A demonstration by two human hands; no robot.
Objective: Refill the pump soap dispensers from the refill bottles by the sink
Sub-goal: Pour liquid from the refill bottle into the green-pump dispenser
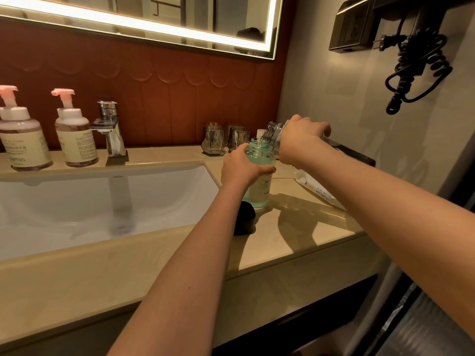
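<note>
A green-tinted dispenser bottle point(262, 173) with its pump off stands on the counter right of the sink. My left hand point(243, 168) grips it around the shoulder. My right hand point(300, 138) holds a clear refill bottle point(273, 133) tipped over, its mouth just above the open neck, and a thin stream runs in. A black cap point(246, 219) lies on the counter in front of the green bottle, partly behind my left forearm. Two pink-pump dispensers point(74, 132) point(20, 134) stand at the left behind the sink.
The white basin point(102, 199) fills the left, with a chrome tap point(111, 129) behind it. Two glass tumblers point(226, 140) stand at the back wall. A pack of wet wipes point(318, 188) lies right of the bottles. A coiled black cord point(416, 70) hangs on the right wall.
</note>
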